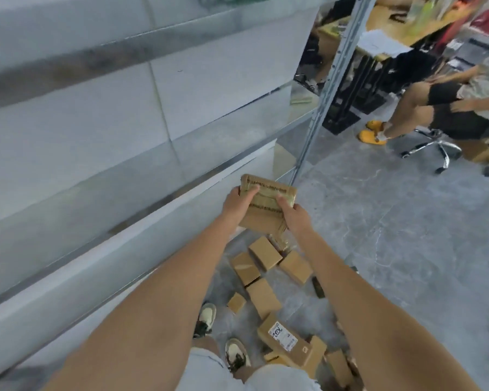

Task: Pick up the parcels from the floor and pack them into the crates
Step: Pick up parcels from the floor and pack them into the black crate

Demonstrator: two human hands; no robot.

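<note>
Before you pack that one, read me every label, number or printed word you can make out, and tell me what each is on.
Held parcel, gripped by left hand and right hand: rows of dark print on the tape, too blurred to read.
Floor parcel with white label: handwritten marks and small print, not legible.
Paper on the desk: too far to read.
No other text is readable.

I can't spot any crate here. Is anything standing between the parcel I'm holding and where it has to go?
Cannot say: no crate shows. Both hands, left hand and right hand, hold the taped parcel beside the metal shelving; nothing visible crowds it.
</note>
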